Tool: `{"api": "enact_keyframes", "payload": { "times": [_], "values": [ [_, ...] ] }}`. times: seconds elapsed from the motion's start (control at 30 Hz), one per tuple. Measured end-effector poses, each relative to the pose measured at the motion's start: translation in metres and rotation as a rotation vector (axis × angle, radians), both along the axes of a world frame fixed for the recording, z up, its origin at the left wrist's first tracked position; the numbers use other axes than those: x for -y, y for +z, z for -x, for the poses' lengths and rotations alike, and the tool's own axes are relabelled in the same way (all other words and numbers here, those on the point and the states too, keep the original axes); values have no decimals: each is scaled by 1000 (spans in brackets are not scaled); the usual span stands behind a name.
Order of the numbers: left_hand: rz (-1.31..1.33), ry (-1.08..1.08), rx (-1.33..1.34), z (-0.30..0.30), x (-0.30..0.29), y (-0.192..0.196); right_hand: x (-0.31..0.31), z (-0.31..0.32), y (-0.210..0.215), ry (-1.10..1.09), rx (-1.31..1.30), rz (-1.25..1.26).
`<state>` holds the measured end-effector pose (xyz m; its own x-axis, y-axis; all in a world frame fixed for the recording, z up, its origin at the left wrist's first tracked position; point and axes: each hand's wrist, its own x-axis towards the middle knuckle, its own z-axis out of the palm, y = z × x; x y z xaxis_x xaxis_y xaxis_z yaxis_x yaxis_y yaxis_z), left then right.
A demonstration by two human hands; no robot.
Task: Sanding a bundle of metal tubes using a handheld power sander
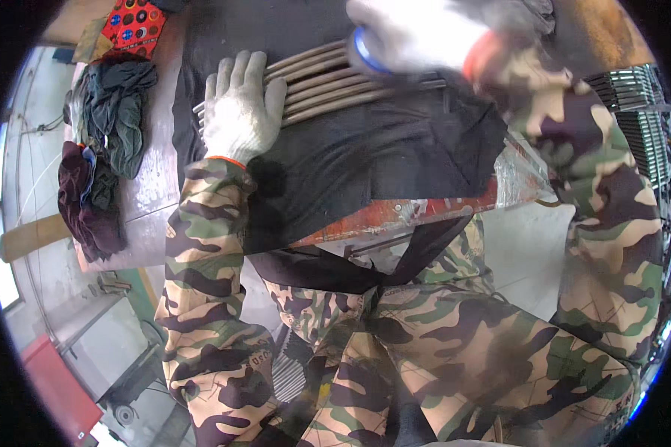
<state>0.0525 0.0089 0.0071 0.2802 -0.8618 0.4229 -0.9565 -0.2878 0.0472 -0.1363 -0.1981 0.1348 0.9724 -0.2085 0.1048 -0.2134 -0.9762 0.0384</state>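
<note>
**Gloved hands on a row of metal rods**

Near the top centre of the frame, a row of about 6 thin metal rods (pixel 328 82) lies side by side on a black cloth (pixel 365 164) spread over a workbench (pixel 145 186). The left hand (pixel 238 112), in a white knit glove, lies open and flat with its fingers spread across the left ends of the rods, pressing them down. The right hand (pixel 414 33), also gloved, is blurred at the upper edge of the frame; it appears closed around a small round blue-rimmed object (pixel 367 51) held just above the rods, though what that object is cannot be told.

The rods look stiff, smooth and fairly light; being round, they would likely roll apart unless pinned, so a flat palm across several at once, near one end, seems the surest hold.

At the left of the frame, a heap of dark rags (pixel 101 149) rests on the bench, with a red patterned packet (pixel 134 26) in the upper left corner.
</note>
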Motion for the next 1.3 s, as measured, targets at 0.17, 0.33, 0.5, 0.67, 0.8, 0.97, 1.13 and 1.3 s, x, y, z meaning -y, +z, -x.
{"api": "enact_keyframes", "payload": {
  "times": [0.17,0.33,0.5,0.67,0.8,0.97,1.13,1.3],
  "values": [
    [125,-21,78,-19,11,-12,41,-13,-23,57,93,115],
    [-10,11,-24,-9,11,-2,22,19,-21,113,122,57],
    [115,10,93,-14,-9,-19,14,-6,-34,61,93,96],
    [7,43,-42,-4,0,-9,-6,3,-33,174,192,68],
    [47,52,-25,-11,-1,-13,24,-31,-53,214,390,247],
    [38,41,-92,-11,12,-2,-5,-10,-45,178,92,129],
    [74,7,-120,-6,3,5,8,-35,-43,56,150,161],
    [211,168,-59,-10,-15,-26,-40,-30,-56,238,199,-43]
  ]
}}
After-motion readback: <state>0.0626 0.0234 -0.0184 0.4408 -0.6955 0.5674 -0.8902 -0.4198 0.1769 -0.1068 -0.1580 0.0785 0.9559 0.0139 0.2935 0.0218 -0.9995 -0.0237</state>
